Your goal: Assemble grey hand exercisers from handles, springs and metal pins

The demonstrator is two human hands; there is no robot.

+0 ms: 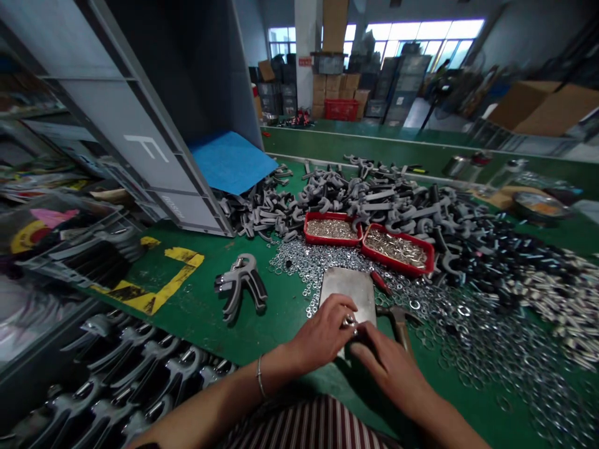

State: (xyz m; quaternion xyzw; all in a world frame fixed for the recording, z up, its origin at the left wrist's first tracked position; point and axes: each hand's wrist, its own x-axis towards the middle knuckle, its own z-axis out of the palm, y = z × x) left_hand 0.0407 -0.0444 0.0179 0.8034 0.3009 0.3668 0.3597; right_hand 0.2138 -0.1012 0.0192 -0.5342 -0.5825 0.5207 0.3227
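My left hand (325, 330) is closed around a small shiny metal part (349, 320), over the near edge of a flat steel plate (346, 284). My right hand (390, 362) meets it from the right, thumb and fingers pinched at the same part. The fingers hide most of the part, so its exact kind does not show. Just right of the plate lies a hammer (400, 324) with a wooden handle. A red-handled tool (380, 282) rests at the plate's upper right. To the left, an assembled grey and black hand grip strengthener (241, 287) lies on the green table.
Two red trays (332, 241) (428, 265) of small metal pieces stand beyond the plate. Nuts and washers (486, 343) spread rightward. Grey handles (374, 193) are heaped behind. A large grey crate (159, 143) stands left; finished hand grips (159, 368) fill a bin at lower left.
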